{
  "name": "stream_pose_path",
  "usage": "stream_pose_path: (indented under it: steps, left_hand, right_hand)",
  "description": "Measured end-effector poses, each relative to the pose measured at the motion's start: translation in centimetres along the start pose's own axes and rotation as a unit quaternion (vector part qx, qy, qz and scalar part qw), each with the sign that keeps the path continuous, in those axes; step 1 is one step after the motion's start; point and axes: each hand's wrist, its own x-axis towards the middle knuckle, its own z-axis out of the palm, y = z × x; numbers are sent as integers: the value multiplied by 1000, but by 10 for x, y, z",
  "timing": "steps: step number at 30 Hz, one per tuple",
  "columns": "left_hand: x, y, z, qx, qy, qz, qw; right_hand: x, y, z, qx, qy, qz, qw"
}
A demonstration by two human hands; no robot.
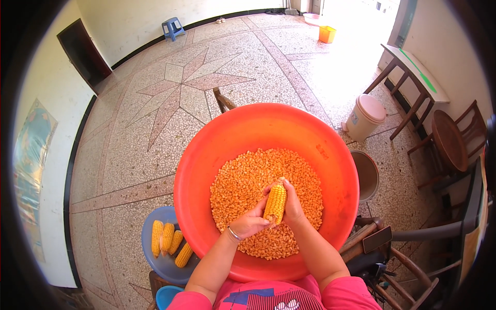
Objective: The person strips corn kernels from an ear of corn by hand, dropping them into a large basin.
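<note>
Both of my hands hold one ear of corn [276, 199] above a large red plastic basin [267, 120]. My left hand [250, 224], with a bracelet at its wrist, wraps the ear's left side and lower end. On the right side and near the upper tip is my right hand [292, 205]. Yellow kernels cover most of the ear; a patch at its lower end looks bare. Loose corn kernels [248, 174] lie thick over the basin's bottom. Part of the left fingers is hidden behind the ear.
Left of the basin, a blue-grey bowl [155, 217] holds several corn ears [167, 238], beside a small blue bowl [164, 296]. Rightward stand a bucket [364, 176], a lidded pedal bin [364, 118], a table [418, 73] and wooden chairs [451, 139]. A phone [378, 239] rests near the basin's lower right.
</note>
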Motion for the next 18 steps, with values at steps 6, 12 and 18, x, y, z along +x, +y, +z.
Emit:
stream_pose_path:
  steps: [6, 12, 18]
  left_hand:
    - [0, -3, -8, -74, 12, -15, 997]
    - [-2, 0, 2, -24, 42, -14, 999]
    - [-3, 1, 4, 71, 38, 7, 997]
  right_hand:
    - [1, 0, -1, 0, -10, -2, 1000]
    - [1, 2, -3, 28, -10, 9, 1000]
    - [0, 7, -1, -41, -8, -8, 999]
